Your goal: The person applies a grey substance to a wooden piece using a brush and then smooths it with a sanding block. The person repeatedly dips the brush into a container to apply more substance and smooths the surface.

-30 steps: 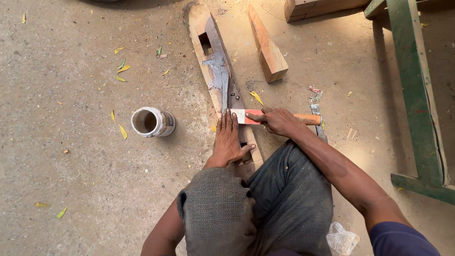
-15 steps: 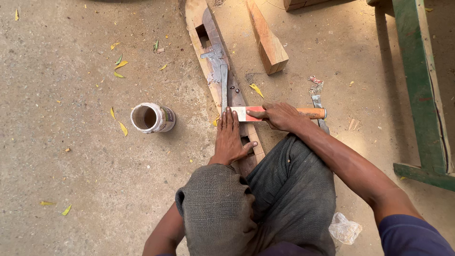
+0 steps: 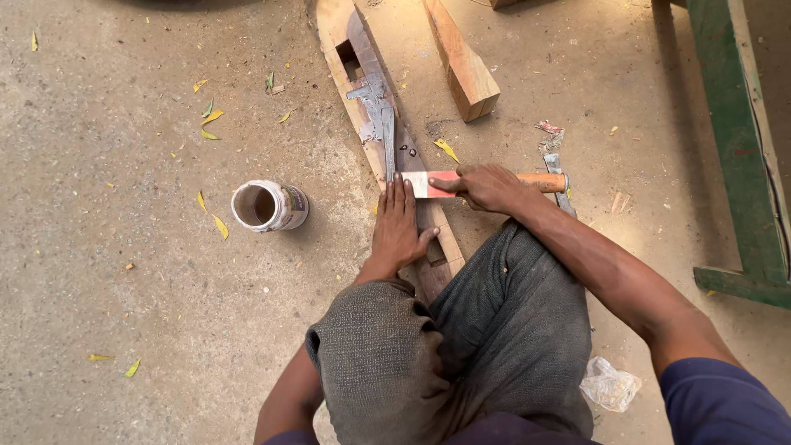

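Chisel (image 3: 461, 183): stiff, likely heavy-ish w/ steel blade; grip orange handle. R hand (image 3: 486, 188) wraps it; L hand (image 3: 398, 224) flat, fingers together, on plank (image 3: 350, 49).

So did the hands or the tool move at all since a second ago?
Hardly. The left hand stays flat on the long wooden plank, and the right hand keeps gripping the wooden-handled blade laid across it. The jar and wooden block stayed put; only the head camera shifted slightly.
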